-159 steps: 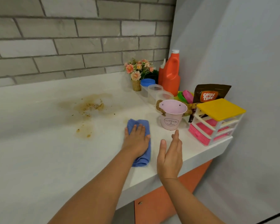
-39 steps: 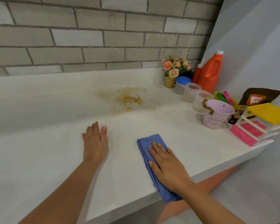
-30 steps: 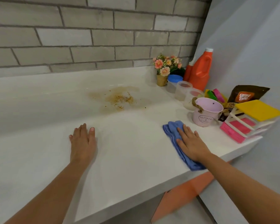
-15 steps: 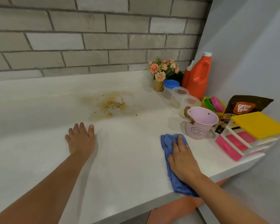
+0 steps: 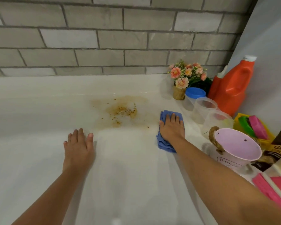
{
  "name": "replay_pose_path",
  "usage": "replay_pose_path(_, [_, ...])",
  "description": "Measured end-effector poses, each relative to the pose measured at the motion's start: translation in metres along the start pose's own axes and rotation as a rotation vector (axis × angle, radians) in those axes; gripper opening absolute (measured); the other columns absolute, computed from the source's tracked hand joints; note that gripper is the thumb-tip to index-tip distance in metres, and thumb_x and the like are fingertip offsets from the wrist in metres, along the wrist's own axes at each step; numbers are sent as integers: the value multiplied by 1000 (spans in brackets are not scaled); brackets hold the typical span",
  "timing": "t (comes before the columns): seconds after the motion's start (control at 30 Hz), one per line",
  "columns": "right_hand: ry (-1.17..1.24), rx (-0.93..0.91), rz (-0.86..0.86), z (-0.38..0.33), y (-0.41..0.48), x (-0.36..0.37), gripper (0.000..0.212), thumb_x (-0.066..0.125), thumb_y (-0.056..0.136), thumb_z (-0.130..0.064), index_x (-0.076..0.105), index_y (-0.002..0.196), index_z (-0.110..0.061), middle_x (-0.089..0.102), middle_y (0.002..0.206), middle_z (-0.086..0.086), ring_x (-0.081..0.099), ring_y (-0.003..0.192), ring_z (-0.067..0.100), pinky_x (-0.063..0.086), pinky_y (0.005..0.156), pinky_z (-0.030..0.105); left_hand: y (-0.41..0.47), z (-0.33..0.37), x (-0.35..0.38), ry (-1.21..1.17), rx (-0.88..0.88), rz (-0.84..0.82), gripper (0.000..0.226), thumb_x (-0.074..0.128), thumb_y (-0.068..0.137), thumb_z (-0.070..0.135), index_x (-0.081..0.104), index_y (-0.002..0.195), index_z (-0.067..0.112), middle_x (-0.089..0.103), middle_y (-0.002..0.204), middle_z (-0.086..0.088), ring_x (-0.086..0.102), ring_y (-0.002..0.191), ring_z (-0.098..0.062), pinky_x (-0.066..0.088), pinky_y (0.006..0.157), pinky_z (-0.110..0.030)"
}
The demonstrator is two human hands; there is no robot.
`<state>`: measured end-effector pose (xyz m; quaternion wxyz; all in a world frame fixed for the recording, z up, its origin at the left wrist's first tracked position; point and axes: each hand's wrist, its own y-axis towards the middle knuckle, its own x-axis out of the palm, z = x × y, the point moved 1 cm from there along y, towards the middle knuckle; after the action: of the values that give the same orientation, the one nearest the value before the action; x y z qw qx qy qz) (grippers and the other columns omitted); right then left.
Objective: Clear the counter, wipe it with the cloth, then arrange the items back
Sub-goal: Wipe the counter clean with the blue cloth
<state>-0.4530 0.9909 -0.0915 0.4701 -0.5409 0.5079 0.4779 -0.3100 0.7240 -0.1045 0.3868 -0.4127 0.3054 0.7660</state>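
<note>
Cloth [image 5: 164, 144] lies partly hidden under the flat right hand [image 5: 172, 129]; left hand [image 5: 79, 148] rests flat on counter [image 5: 136, 176].

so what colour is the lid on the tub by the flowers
Blue. The lid shows in the head view, just right of the flowers.

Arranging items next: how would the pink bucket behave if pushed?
The pink bucket looks empty and thin-walled, so probably light and quick to slide. It widens toward the rim, so a high push might tip it.
</note>
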Motion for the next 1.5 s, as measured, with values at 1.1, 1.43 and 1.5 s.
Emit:
replay_pose_path(1.1, [79, -306, -60, -64, 12, 4, 51, 21, 100, -33, 29, 145, -8, 28, 152, 8, 26, 139, 21, 17, 114, 33, 0, -2, -2, -104, -5, -63, 61, 11, 97, 44, 10, 150, 12, 15, 157, -7, 5, 146, -21, 0, 119, -39])
replay_pose_path(1.43, [207, -597, -99, -83, -107, 10, 84, 4, 79, -72, 25, 147, -26, 18, 156, -9, 11, 144, 6, -1, 113, 18, -5, -1, -14, -354, -25, -28, 56, 17, 100, 37, 20, 148, 9, 23, 154, -7, 9, 146, -19, 0, 119, -34])
replay_pose_path(1.5, [147, -482, -12, -75, -59, 14, 76, 8, 83, -60, 24, 147, -23, 17, 157, 0, 14, 145, 14, 10, 115, 29, -7, -2, -14, -429, -40, -7, 55, 16, 100, 38, 21, 148, 11, 23, 155, -3, 8, 146, -15, -1, 119, -31])
